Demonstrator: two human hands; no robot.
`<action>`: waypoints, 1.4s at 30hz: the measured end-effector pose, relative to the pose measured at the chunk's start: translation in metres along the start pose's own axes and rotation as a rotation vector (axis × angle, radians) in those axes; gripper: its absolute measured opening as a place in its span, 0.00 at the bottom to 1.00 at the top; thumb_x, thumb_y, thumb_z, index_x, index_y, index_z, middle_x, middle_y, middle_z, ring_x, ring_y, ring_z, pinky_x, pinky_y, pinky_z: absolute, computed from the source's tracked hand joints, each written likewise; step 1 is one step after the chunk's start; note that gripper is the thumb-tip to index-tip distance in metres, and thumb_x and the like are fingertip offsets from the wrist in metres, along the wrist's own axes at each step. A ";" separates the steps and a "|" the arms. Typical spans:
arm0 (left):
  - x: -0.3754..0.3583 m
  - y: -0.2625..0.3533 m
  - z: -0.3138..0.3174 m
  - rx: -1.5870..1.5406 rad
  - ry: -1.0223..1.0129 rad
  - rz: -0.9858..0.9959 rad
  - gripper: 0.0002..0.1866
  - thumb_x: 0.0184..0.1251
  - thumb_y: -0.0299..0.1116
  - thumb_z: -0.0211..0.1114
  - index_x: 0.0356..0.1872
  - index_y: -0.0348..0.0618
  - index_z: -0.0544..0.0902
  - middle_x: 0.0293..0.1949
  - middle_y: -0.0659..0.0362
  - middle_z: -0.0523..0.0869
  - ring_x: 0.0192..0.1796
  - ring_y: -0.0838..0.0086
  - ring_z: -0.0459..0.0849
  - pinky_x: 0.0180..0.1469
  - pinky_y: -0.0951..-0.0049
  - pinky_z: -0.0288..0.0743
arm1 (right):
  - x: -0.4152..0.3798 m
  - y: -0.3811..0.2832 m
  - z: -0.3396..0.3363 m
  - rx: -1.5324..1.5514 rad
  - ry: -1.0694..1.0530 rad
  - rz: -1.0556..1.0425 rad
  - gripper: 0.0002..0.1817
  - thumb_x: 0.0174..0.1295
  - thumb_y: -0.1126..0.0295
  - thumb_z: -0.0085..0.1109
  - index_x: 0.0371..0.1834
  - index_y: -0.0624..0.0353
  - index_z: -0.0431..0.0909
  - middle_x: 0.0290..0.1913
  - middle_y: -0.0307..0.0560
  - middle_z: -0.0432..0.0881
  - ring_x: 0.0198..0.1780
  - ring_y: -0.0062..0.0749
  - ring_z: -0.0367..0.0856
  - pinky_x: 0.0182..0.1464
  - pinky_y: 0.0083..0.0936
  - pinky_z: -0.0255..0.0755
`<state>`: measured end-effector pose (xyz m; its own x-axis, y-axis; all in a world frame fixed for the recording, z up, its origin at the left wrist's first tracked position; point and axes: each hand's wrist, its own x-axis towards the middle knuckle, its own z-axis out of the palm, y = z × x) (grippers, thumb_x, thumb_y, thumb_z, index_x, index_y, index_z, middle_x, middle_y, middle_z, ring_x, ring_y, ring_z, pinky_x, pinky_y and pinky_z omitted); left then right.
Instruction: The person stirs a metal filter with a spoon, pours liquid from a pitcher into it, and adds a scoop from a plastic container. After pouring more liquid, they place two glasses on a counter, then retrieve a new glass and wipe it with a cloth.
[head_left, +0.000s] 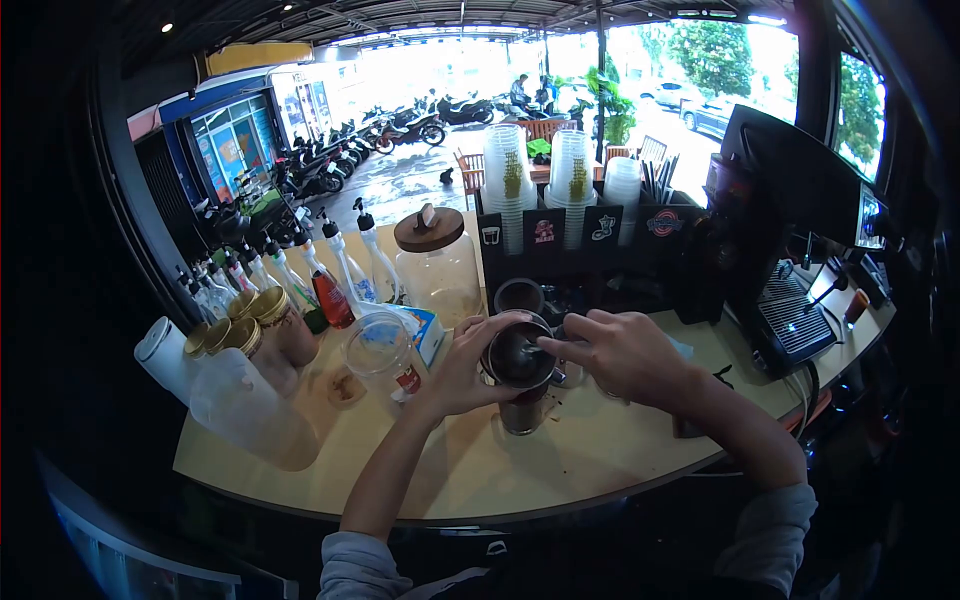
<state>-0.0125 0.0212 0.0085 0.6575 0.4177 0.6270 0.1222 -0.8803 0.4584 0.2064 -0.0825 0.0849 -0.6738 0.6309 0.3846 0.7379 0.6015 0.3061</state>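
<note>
A dark round cup [519, 356] is at the middle of the counter, above a clear glass [522, 415]. My left hand [468, 368] is wrapped round the cup's left side, thumb below and fingers above. At the cup's right rim, my right hand [610, 352] is closed on a thin utensil [532, 349] whose end is inside the cup. What the cup contains is too dark to tell. Just left of my left hand stands a clear plastic jar [378, 350] with a red label.
Behind are a wooden-lidded glass jar [440, 270], a tissue box [430, 338] and stacked plastic cups [510, 190] in a black holder. Pump bottles [330, 295], gold-lidded containers [270, 308] and a frosted jug [240, 400] are left. A coffee machine [795, 310] is right.
</note>
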 end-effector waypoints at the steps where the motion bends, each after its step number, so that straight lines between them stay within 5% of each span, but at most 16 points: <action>1: 0.000 0.000 0.001 -0.003 -0.002 0.001 0.44 0.35 0.37 0.78 0.62 0.53 0.69 0.60 0.60 0.77 0.63 0.64 0.74 0.68 0.60 0.53 | -0.001 0.001 0.003 0.000 -0.002 0.003 0.20 0.55 0.67 0.58 0.53 0.51 0.78 0.40 0.40 0.75 0.38 0.30 0.80 0.35 0.26 0.78; 4: 0.001 -0.002 0.000 0.007 0.004 0.002 0.45 0.35 0.36 0.78 0.62 0.53 0.69 0.60 0.60 0.77 0.62 0.65 0.75 0.68 0.60 0.53 | 0.001 0.005 0.009 0.053 -0.016 -0.024 0.22 0.50 0.72 0.58 0.52 0.45 0.81 0.35 0.34 0.74 0.36 0.26 0.77 0.37 0.26 0.76; 9: 0.002 -0.002 0.001 0.018 -0.039 -0.003 0.45 0.36 0.36 0.77 0.63 0.54 0.68 0.60 0.60 0.76 0.61 0.67 0.76 0.68 0.59 0.52 | 0.004 0.011 0.006 -0.026 -0.019 -0.111 0.15 0.57 0.68 0.55 0.48 0.44 0.82 0.37 0.35 0.75 0.36 0.24 0.78 0.40 0.25 0.71; 19: 0.000 0.000 0.003 0.062 -0.018 -0.015 0.44 0.36 0.37 0.77 0.63 0.54 0.67 0.60 0.59 0.76 0.61 0.65 0.76 0.69 0.57 0.51 | -0.004 0.011 0.007 0.017 -0.033 -0.078 0.12 0.56 0.70 0.55 0.44 0.48 0.81 0.35 0.35 0.75 0.37 0.24 0.77 0.41 0.25 0.69; 22: 0.001 -0.001 0.005 0.043 -0.021 -0.007 0.45 0.36 0.38 0.77 0.63 0.53 0.67 0.59 0.59 0.77 0.61 0.64 0.76 0.69 0.56 0.52 | -0.002 0.015 -0.005 -0.041 -0.025 -0.066 0.18 0.51 0.71 0.57 0.48 0.50 0.81 0.35 0.35 0.75 0.37 0.25 0.77 0.43 0.27 0.69; 36: 0.005 0.016 0.010 0.183 0.134 -0.120 0.41 0.38 0.46 0.78 0.58 0.48 0.72 0.49 0.57 0.82 0.54 0.64 0.80 0.66 0.58 0.58 | -0.005 -0.009 0.001 -0.299 0.280 -0.111 0.06 0.48 0.72 0.59 0.29 0.60 0.74 0.29 0.39 0.69 0.29 0.23 0.76 0.27 0.18 0.72; 37: 0.005 0.016 0.010 0.186 0.136 -0.120 0.41 0.38 0.46 0.78 0.58 0.48 0.72 0.49 0.57 0.82 0.54 0.64 0.80 0.66 0.58 0.58 | -0.007 -0.014 -0.002 -0.186 0.208 -0.066 0.13 0.50 0.77 0.58 0.41 0.66 0.77 0.30 0.39 0.71 0.29 0.26 0.76 0.28 0.23 0.74; 40: 0.006 0.017 0.010 0.207 0.151 -0.143 0.40 0.39 0.48 0.77 0.57 0.46 0.73 0.49 0.56 0.82 0.54 0.65 0.80 0.64 0.58 0.59 | -0.008 -0.019 -0.008 0.164 0.167 0.037 0.08 0.50 0.73 0.60 0.33 0.62 0.74 0.32 0.42 0.72 0.33 0.32 0.80 0.30 0.28 0.77; 42: 0.005 0.014 0.011 0.206 0.150 -0.152 0.40 0.38 0.48 0.77 0.57 0.46 0.73 0.49 0.57 0.82 0.54 0.65 0.81 0.64 0.58 0.60 | -0.008 -0.017 -0.004 0.331 0.230 0.041 0.10 0.50 0.74 0.61 0.36 0.62 0.75 0.34 0.43 0.73 0.35 0.34 0.81 0.32 0.30 0.78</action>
<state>0.0007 0.0083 0.0117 0.5046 0.5634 0.6542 0.3694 -0.8258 0.4261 0.1993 -0.0999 0.0801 -0.5904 0.5542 0.5867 0.6864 0.7272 0.0039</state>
